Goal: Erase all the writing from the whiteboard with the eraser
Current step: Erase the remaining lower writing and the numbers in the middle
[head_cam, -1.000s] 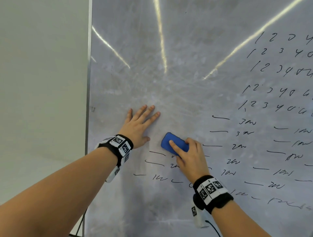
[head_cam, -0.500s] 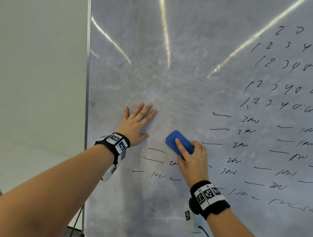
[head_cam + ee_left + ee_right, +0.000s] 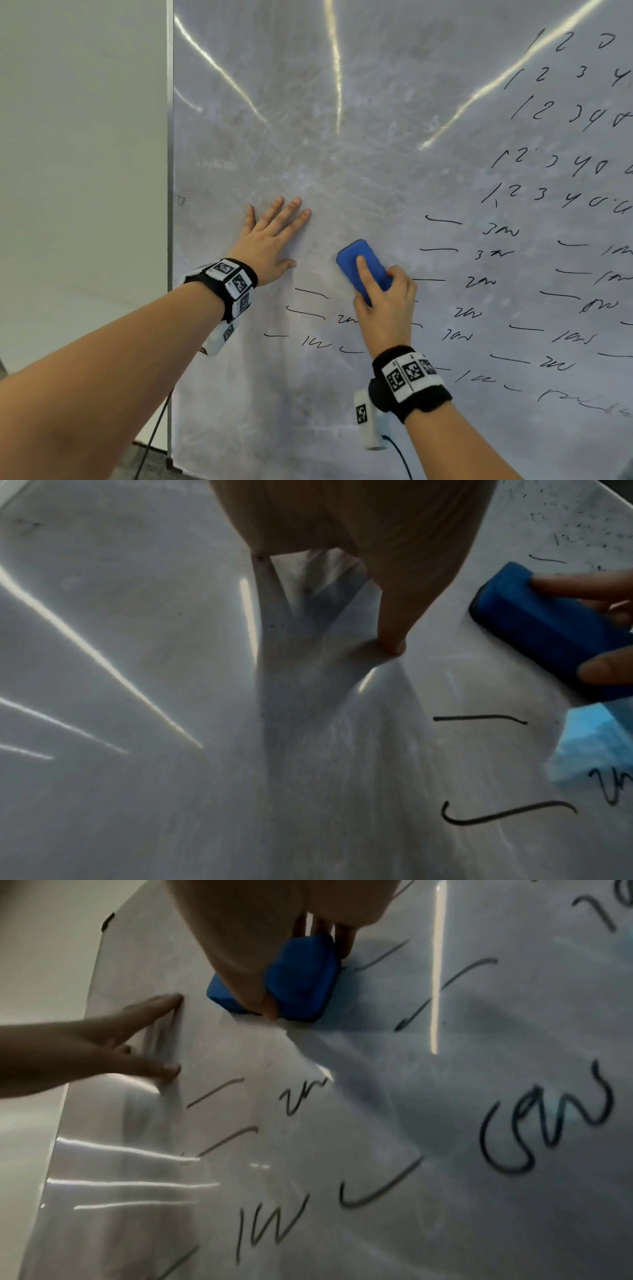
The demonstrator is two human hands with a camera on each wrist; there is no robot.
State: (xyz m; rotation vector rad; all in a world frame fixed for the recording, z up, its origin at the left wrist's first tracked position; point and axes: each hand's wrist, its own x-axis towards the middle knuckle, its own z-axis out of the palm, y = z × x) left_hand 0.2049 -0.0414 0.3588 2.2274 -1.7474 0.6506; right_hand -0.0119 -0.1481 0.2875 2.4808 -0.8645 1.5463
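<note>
A whiteboard [image 3: 342, 154] fills the head view; its upper left part is smudged grey, and black writing [image 3: 565, 157] of digits, dashes and scribbles covers its right side and the lower middle. My right hand [image 3: 385, 301] grips a blue eraser [image 3: 356, 263] and presses it flat against the board, forefinger laid along its back. The eraser [image 3: 301, 980] shows under my fingers in the right wrist view, just above dash marks [image 3: 215, 1091]. My left hand [image 3: 270, 240] lies flat on the board with straight, spread fingers, left of the eraser [image 3: 548, 626].
The board's metal left edge [image 3: 169, 205] borders a pale wall [image 3: 82, 171]. Bright light streaks [image 3: 337, 68] reflect off the board's upper part. A thin stand leg [image 3: 154, 435] and dark floor show at the bottom left.
My right hand has slid the eraser slightly right and up over the board. The left hand stays flat in place; the view has shifted a little.
</note>
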